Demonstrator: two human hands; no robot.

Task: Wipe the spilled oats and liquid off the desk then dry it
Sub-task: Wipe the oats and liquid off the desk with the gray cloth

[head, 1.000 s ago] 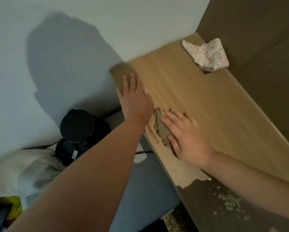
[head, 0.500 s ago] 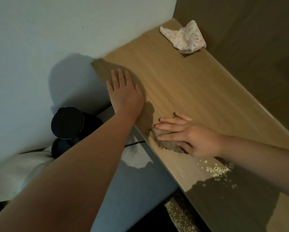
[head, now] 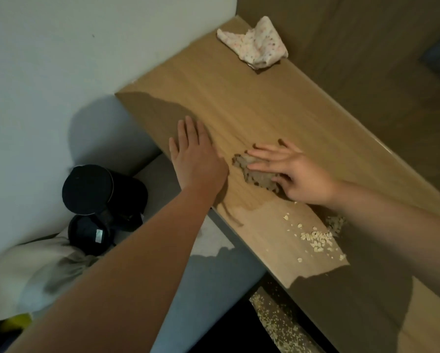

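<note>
My right hand (head: 294, 171) presses flat, fingers straight, on a crumpled brown-grey cloth (head: 254, 174) in the middle of the wooden desk (head: 239, 103). My left hand (head: 197, 159) rests flat on the desk near its left edge, just left of the cloth. Loose oats (head: 315, 239) lie scattered on the desk near its front edge, below my right wrist. A dry white cloth with small pink dots (head: 256, 44) lies bunched at the far corner of the desk.
A black kettle (head: 96, 192) on its base stands on a grey surface left of the desk, beside a white bag (head: 35, 271). Spilled oats (head: 277, 324) cover the floor under the desk's front edge. Walls close the far and right sides.
My right hand has slid the brown cloth back up the desk, away from the oats. My left hand stays flat near the left edge. The view shifted slightly.
</note>
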